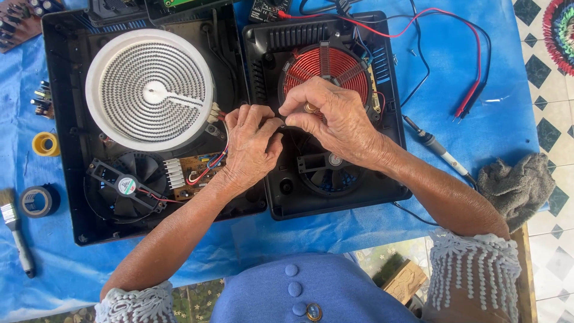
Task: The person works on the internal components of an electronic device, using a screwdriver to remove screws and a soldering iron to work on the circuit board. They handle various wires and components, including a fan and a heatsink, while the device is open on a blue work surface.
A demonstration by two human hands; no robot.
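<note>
Over the black plastic cooker base [335,197] near the blue-covered tabletop's middle, the right hand [335,116] pinches what seems a small brass part [310,107], just right of the left hand [251,143], whose fingers curl closed beside it.

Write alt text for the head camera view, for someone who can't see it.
A person's left hand and right hand meet over an opened black cooker base with a red copper coil, pinching a small brass-coloured part. Beside it lies a second opened base with a round white heating element, on a blue plastic sheet.
</note>
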